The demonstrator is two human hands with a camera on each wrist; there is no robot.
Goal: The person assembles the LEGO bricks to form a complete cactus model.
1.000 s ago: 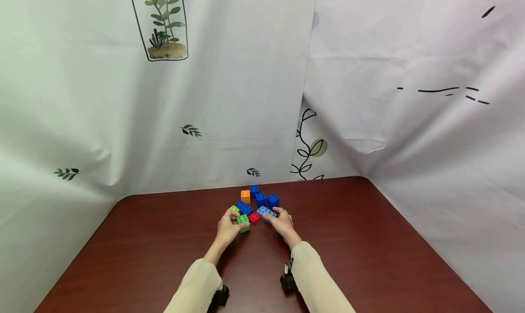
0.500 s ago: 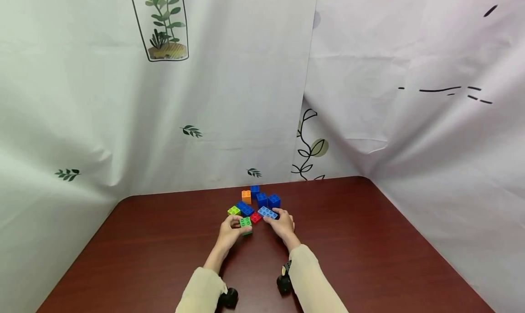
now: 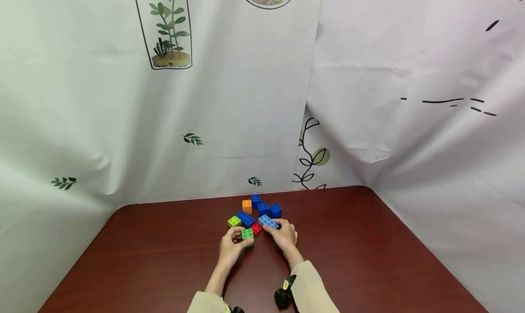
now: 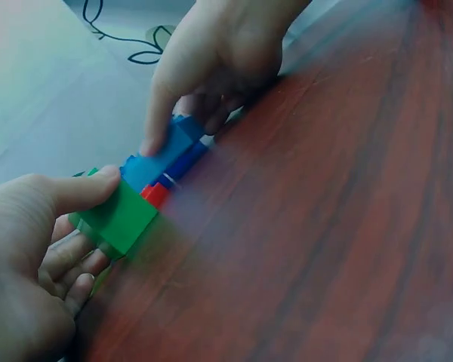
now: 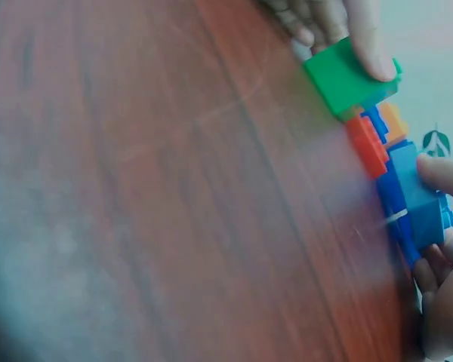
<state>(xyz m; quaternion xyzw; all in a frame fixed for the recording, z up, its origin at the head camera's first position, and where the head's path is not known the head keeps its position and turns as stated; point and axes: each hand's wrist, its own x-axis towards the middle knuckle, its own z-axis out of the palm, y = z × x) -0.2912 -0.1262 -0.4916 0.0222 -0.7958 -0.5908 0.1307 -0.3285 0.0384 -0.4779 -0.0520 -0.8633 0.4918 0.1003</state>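
Beside the red brick (image 3: pixel 256 229), a green brick (image 3: pixel 247 233) is pinched by left hand (image 3: pixel 230 248), a light-blue brick (image 3: pixel 267 221) by right hand (image 3: pixel 286 235); gripping seems the step, steadiness needed next.

Pale, creased cloth (image 3: pixel 246 99) with plant motifs (image 3: pixel 171 60) behind and beside a dark reddish-brown table (image 3: pixel 156 267)

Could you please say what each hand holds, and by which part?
Left hand: green brick, by its sides. Right hand: light blue brick, also by its sides.
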